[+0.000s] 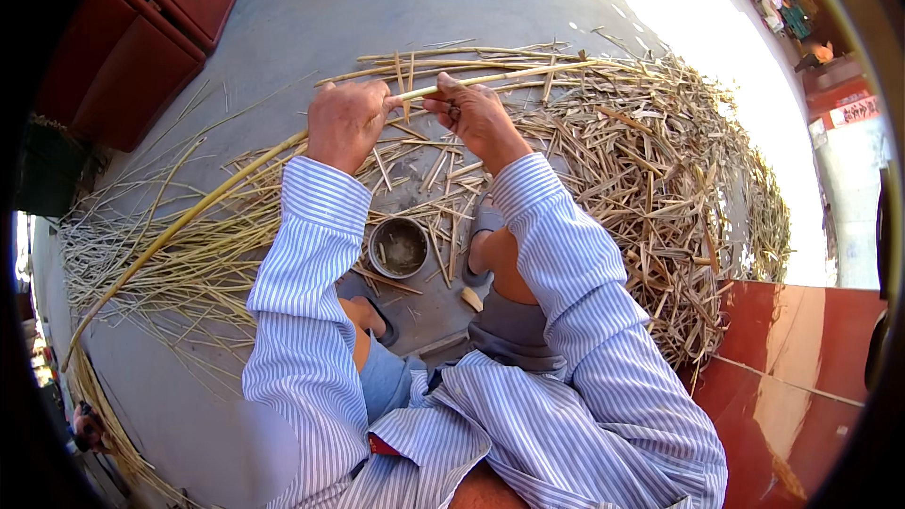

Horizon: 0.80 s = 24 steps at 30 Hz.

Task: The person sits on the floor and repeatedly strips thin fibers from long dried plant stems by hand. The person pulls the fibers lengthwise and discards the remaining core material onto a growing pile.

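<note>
My left hand [341, 124] is closed in a fist around a long, yellow, cane-like stalk [193, 219]. From there the stalk bends down to the far left of the floor. The fingers of my right hand [481, 124] pinch the same stalk a short way to the right, leaving a pale stretch between the two hands. Something small and dark shows at my right fingers, too small to make out. Thin dry strips [405, 85] cross the stalk between my hands. Beyond my right hand, the stalk runs over a heap of dry husks [641, 160].
Peeled thin stalks [179, 264] lie fanned at the left. A metal bowl [426, 247] with some liquid sits between my feet. More long stalks [377, 66] rest at the far side. A dark red sofa [141, 47] stands far left, and a red tiled surface [792, 349] near right.
</note>
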Each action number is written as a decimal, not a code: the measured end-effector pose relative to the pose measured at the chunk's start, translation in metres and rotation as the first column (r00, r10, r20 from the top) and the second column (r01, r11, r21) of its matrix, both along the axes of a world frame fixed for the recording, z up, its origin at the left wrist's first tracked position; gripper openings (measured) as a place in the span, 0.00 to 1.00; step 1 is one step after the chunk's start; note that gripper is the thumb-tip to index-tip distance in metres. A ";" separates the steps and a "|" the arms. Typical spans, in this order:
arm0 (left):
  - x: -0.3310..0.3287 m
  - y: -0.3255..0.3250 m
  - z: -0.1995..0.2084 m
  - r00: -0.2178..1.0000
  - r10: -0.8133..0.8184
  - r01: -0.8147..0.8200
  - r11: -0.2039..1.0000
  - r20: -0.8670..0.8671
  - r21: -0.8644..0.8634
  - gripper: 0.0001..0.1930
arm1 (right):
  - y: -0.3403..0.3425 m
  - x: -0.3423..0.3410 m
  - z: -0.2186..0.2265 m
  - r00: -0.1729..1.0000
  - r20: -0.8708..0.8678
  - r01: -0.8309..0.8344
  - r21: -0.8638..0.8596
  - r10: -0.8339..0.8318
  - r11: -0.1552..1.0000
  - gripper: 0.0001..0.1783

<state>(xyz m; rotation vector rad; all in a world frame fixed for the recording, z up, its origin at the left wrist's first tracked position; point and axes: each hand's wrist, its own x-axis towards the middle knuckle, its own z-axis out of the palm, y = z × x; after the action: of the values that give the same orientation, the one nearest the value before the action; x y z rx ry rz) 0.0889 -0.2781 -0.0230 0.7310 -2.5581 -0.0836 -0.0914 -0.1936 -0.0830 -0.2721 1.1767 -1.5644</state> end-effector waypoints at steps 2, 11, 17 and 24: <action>0.001 -0.001 0.001 0.998 0.010 -0.020 0.982 0.055 0.188 0.18 | 0.001 -0.016 -0.005 0.992 0.085 0.097 -0.076 -0.091 0.992 0.13; 0.039 -0.004 0.000 1.000 0.013 -0.009 0.870 -0.005 0.493 0.14 | 0.030 -0.074 -0.014 0.976 0.081 0.214 -0.193 -0.202 0.958 0.14; 0.030 0.016 0.012 0.991 -0.118 0.119 0.993 -0.060 0.019 0.14 | 0.036 -0.078 -0.018 0.962 0.004 0.271 -0.091 -0.271 0.958 0.14; 0.048 0.014 0.036 0.998 -0.058 0.058 0.995 0.002 -0.081 0.10 | 0.041 -0.116 -0.036 0.848 0.139 0.525 -0.095 -0.511 0.846 0.10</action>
<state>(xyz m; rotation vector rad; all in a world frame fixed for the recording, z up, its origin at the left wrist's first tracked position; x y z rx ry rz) 0.1368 -0.2642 0.0135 0.6268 -2.5667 0.0013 -0.2074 -0.1523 -0.1187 0.0619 1.1170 -2.1073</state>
